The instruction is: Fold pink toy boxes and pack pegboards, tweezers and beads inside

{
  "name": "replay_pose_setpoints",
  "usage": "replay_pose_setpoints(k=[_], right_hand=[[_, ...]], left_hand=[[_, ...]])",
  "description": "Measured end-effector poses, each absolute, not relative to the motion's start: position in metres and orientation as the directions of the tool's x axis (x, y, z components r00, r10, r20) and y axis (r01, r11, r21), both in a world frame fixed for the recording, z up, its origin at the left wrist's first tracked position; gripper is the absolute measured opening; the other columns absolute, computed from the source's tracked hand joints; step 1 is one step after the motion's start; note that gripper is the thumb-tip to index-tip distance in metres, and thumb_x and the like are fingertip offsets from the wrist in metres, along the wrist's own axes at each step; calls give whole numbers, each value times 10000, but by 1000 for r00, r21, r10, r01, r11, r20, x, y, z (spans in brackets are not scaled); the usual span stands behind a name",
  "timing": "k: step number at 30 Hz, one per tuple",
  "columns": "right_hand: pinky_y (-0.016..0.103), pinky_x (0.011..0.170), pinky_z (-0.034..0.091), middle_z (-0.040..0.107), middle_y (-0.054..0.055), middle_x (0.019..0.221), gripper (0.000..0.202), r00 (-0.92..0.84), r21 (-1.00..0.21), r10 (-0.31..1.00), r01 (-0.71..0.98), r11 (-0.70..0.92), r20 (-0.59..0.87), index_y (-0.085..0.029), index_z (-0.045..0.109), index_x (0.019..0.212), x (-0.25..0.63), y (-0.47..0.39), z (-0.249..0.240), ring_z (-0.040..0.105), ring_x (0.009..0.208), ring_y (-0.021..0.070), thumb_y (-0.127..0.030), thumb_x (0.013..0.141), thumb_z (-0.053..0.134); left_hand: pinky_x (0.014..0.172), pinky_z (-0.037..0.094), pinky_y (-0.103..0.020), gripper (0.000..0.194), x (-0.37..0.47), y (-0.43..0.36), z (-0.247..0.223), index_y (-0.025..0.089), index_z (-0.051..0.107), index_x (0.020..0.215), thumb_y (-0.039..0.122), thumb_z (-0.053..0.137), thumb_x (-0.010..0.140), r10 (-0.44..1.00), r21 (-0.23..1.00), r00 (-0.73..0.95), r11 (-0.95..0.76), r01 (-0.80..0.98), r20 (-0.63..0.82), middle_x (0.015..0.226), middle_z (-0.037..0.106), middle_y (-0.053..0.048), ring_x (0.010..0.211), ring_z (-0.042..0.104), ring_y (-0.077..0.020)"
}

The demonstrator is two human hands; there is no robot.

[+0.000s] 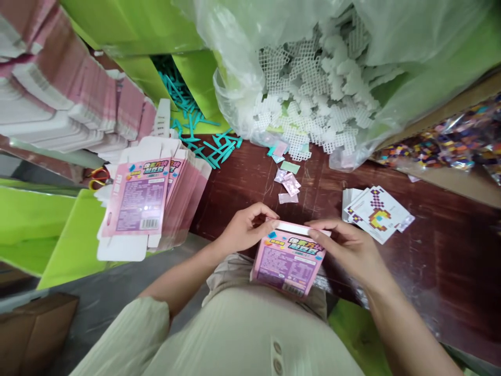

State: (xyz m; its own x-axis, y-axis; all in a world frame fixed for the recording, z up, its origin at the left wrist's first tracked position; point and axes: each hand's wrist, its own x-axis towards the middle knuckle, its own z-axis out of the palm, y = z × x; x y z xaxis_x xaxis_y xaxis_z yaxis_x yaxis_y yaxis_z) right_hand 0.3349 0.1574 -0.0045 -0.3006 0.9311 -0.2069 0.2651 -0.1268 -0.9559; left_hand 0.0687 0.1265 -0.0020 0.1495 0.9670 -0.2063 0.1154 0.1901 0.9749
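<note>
At the far left, stacks of flattened pink cartons [58, 89] lean in thick bundles against bright green sheets [117, 26]. Below them, green panels [66, 240] slope down toward a grey floor, and a brown cardboard box [35, 329] sits in the lower left corner. A fanned pile of flat pink boxes [148, 203], printed side up, rests partly on the left edge of the dark red-brown wooden table [442, 261]. Red and yellow scissor handles [99, 176] peek out just beside that pile. Further in, teal plastic sticks [203, 141] spill from between the green sheets onto the tabletop.

In the middle, the left hand [242, 230] grips the top left corner of a pink box [287, 261], fingers curled closed on its upper flap. The box is held above the person's lap at the table's near edge, its printed face tilted toward the camera. A few small clear sachets [287, 185] lie on the wood just beyond it. The right hand [348, 248] clamps the box's top right corner, fingers lying along the white flap.

Above, a large clear plastic bag [313, 68] bulges with white grid pieces [313, 99]. Right of the hands, a stack of pattern cards [376, 211] lies on the table. At the far right, a bag of multicoloured beads [450, 141] sits in a cardboard tray.
</note>
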Motion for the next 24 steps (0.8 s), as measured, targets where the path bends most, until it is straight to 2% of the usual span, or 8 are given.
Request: replay_pose_setpoints(k=[2,5,9,13,16,18,20,24], right_hand=[[395,921,664,836,53,1066,351,-356,-952,905,274,-138,-234,-294,849,958,341,159,-5,796,979,246,-627,862,799],[480,1037,629,818,64,1190,383,-456,-944,855,311,-106,-247,-324,866,1001,354,162,-3,774,1132,290,-671,884,755],[490,1074,594,762,65,1342,402,-612,-921,773,377,98,-168,-335,867,1014,352,189,-3,710,1270,303,-668,964,648],[477,1077,549,761,124,1252,378,-463,-777,886,572,261,-44,-242,803,1154,311,242,-22,708,1187,294,-534,1018,604],[451,987,542,756,166,1169,372,-413,-554,892,793,254,-183,-154,730,1241,274,276,-38,705,1104,319,-381,947,710],[404,903,526,767,139,1085,302,-457,-478,852,826,299,-256,-163,731,1187,261,293,-40,705,1041,307,-328,935,711],[353,807,493,767,82,964,188,-494,-505,829,802,318,-262,-204,747,1032,257,313,-37,701,914,260,-365,955,687],[351,708,435,678,80,767,443,-392,-522,896,820,237,-208,-210,634,695,255,369,-30,634,748,225,-526,1004,596]], left_hand=[[894,576,-312,306,68,123,-4,191,708,1098,403,817,906,963,980,196,167,106,-185,1208,757,-101,1076,735,-215],[973,571,-353,383,67,116,-9,214,694,1228,345,837,898,974,986,221,8,164,-44,1255,742,-107,1145,724,-230],[969,566,-368,130,65,115,-15,199,739,1042,299,764,964,975,967,192,-148,207,108,1189,761,-104,1119,728,-220],[966,560,-360,174,51,120,-25,193,703,998,343,774,949,985,981,-151,-56,186,85,1157,755,-91,1086,722,-206],[918,565,-349,251,32,109,-38,191,657,1044,410,743,958,903,971,-430,111,214,-9,1123,731,-85,1028,705,-200],[886,566,-353,267,18,91,-49,192,635,1110,420,697,985,871,933,-490,193,304,-21,1112,710,-86,993,693,-200],[949,555,-394,257,7,69,-60,199,631,1157,389,677,991,876,855,-478,196,479,67,1149,697,-98,1064,683,-225],[1100,492,-481,193,1,42,-78,215,641,1149,323,640,989,892,669,-390,147,729,228,1260,694,-118,1278,630,-281]])
